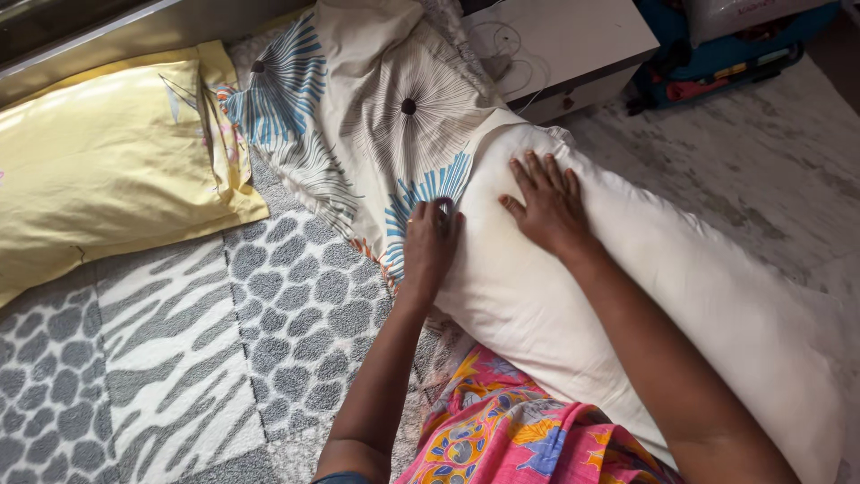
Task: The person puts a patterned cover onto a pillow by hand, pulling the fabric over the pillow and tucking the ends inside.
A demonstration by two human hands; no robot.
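Pink garment [502, 430] nearest; left hand [430, 246] pinches patterned pillowcase [376, 125], right hand [548, 208] flat on plain white pillow [681, 305].

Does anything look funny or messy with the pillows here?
The white pillow is only partly inside the flowery pillowcase, which lies bunched and wrinkled. The left hand grips the case's edge; the right hand presses flat on the pillow. The yellow pillow looks neatly covered.

Smooth matt cloth pillow [627, 296] (plain white), fuzzy bedspread [179, 358] w/ nap.
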